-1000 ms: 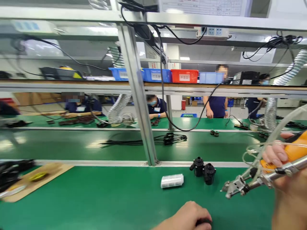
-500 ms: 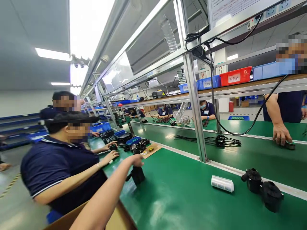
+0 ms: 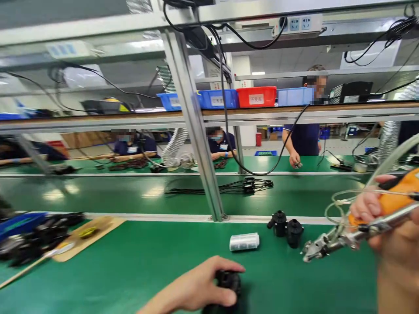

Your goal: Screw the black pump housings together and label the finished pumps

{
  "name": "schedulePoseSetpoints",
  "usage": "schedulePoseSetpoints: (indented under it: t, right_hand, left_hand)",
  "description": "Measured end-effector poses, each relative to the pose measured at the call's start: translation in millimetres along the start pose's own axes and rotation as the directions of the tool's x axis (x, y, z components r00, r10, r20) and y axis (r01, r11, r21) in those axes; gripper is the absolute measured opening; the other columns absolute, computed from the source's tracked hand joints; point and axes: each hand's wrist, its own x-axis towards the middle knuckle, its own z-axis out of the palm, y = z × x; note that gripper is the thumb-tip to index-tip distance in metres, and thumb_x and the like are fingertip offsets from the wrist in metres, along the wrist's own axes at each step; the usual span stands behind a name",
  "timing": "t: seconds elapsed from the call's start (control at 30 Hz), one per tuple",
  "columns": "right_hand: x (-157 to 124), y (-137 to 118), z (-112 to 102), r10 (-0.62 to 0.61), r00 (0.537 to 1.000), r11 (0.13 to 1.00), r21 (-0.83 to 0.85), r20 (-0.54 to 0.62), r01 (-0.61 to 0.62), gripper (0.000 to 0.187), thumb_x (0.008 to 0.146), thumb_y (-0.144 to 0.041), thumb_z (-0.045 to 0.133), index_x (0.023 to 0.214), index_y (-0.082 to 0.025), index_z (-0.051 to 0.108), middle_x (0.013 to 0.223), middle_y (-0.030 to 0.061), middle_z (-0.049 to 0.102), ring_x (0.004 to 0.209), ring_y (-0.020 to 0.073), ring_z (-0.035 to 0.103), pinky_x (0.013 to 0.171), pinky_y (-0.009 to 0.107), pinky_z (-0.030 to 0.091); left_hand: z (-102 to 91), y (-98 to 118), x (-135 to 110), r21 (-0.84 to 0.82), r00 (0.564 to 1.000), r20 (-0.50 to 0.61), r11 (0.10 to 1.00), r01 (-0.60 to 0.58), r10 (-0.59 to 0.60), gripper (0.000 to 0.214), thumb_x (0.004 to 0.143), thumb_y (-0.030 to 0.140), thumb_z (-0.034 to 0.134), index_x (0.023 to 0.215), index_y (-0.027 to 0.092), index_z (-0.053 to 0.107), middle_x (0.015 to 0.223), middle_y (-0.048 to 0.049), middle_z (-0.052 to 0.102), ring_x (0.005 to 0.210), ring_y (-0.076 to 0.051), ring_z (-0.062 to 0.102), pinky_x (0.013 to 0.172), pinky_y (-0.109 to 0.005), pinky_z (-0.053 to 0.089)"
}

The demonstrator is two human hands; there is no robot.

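Note:
My left hand [image 3: 201,285] is closed around a black plastic part [image 3: 229,281] resting on the green bench mat [image 3: 137,266] near the front edge. My right hand [image 3: 389,218] grips an orange-handled pneumatic tool [image 3: 356,226] whose metal jaws [image 3: 310,250] point left, hovering above the mat. Clear tubing [image 3: 340,203] loops from the tool. Two more black parts [image 3: 286,226] stand just left of the jaws, and a small white ribbed roll [image 3: 244,241] lies beside them.
An aluminium post [image 3: 196,126] rises mid-bench. Behind it lies a green conveyor with black cables [image 3: 248,186]. A brown board [image 3: 88,235] and dark parts [image 3: 36,237] sit at left. Blue and red bins [image 3: 238,97] line a shelf. Other people work across the line.
My view swung left toward the neighbouring workers and back. My left hand reached to a black part at left and now holds one in front of me; the right hand keeps the tool.

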Motion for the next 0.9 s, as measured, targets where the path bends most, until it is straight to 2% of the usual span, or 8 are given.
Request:
schedulePoseSetpoints:
  t: [0.07,0.13,0.23,0.33,0.47,0.6,0.73,0.9]
  right_hand:
    - [-11,4,7,-0.006,0.989,0.998,-0.054,0.147,0.014,0.083,0.051,-0.082,0.089,0.102,-0.022,0.064,0.058,-0.0059,0.046,0.042,0.0099,0.039,0.04,0.025,0.035]
    - [-16,12,9,-0.03,0.968,0.996,-0.074,0.249,0.05,0.073,0.064,-0.076,0.087,0.107,-0.022,0.061,0.061,-0.0072,0.047,0.044,0.0091,0.042,0.043,0.023,0.038]
    - [-15,26,5,-0.048,0.947,0.989,-0.116,0.317,0.09,0.064,0.074,-0.064,0.087,0.113,-0.021,0.06,0.067,-0.0057,0.051,0.047,0.0098,0.048,0.045,0.023,0.041]
    - [-13,39,3,-0.036,0.941,0.98,-0.173,0.337,0.1,0.062,0.075,-0.056,0.088,0.115,-0.019,0.06,0.073,-0.0037,0.055,0.053,0.0107,0.05,0.048,0.024,0.045]
    - [-16,52,10,-0.01,0.93,0.981,-0.174,0.367,0.079,0.06,0.077,-0.056,0.086,0.116,-0.019,0.059,0.073,-0.0042,0.053,0.053,0.0098,0.048,0.048,0.024,0.043]
    - [-18,59,14,0.003,0.928,0.975,-0.209,0.372,0.081,0.061,0.076,-0.056,0.087,0.116,-0.02,0.059,0.073,-0.0041,0.052,0.054,0.0096,0.046,0.05,0.024,0.041]
    - [-20,61,18,0.026,0.934,0.963,-0.259,0.356,0.071,0.06,0.073,-0.053,0.09,0.114,-0.02,0.06,0.073,-0.0032,0.055,0.056,0.0108,0.048,0.051,0.024,0.042]
    - [-35,67,36,0.042,0.922,0.935,-0.341,0.385,0.1,0.049,0.071,-0.045,0.09,0.099,-0.019,0.059,0.066,-0.0052,0.053,0.052,0.0097,0.045,0.049,0.024,0.042]
  left_hand:
    - [52.2,35,40,-0.146,0.995,0.019,0.985,-0.097,0.1,0.06,0.065,0.043,0.089,0.121,0.025,0.081,0.108,-0.004,0.077,0.098,-0.03,0.07,0.089,-0.037,0.059]
    - [94.0,55,74,-0.372,0.993,-0.002,0.921,-0.112,0.12,0.073,0.068,0.057,0.086,0.13,0.019,0.075,0.101,-0.0075,0.074,0.077,-0.024,0.065,0.066,-0.034,0.059]
    - [128.0,56,106,-0.577,0.976,-0.01,0.796,-0.185,0.22,0.083,0.07,0.068,0.084,0.135,0.019,0.069,0.107,-0.0089,0.07,0.08,-0.022,0.062,0.06,-0.027,0.053]
    - [135.6,41,117,-0.636,0.952,-0.047,0.726,-0.262,0.302,0.082,0.072,0.07,0.085,0.139,0.025,0.067,0.115,-0.0075,0.068,0.092,-0.023,0.061,0.067,-0.025,0.052]
    - [135.1,32,117,-0.607,0.936,-0.055,0.733,-0.307,0.347,0.078,0.078,0.07,0.082,0.141,0.026,0.065,0.112,-0.0059,0.067,0.093,-0.023,0.058,0.073,-0.026,0.053]
    - [135.2,35,115,-0.616,0.939,-0.036,0.732,-0.291,0.343,0.075,0.081,0.067,0.08,0.141,0.025,0.064,0.109,-0.0057,0.066,0.086,-0.021,0.056,0.065,-0.025,0.052]
    - [134.7,39,114,-0.636,0.933,-0.026,0.713,-0.293,0.36,0.068,0.084,0.062,0.079,0.139,0.025,0.065,0.1,-0.004,0.065,0.082,-0.02,0.057,0.065,-0.024,0.052]
    - [133.3,48,110,-0.663,0.951,-0.032,0.705,-0.251,0.307,0.071,0.079,0.06,0.085,0.135,0.02,0.067,0.093,-0.0016,0.063,0.078,-0.017,0.054,0.06,-0.022,0.049]
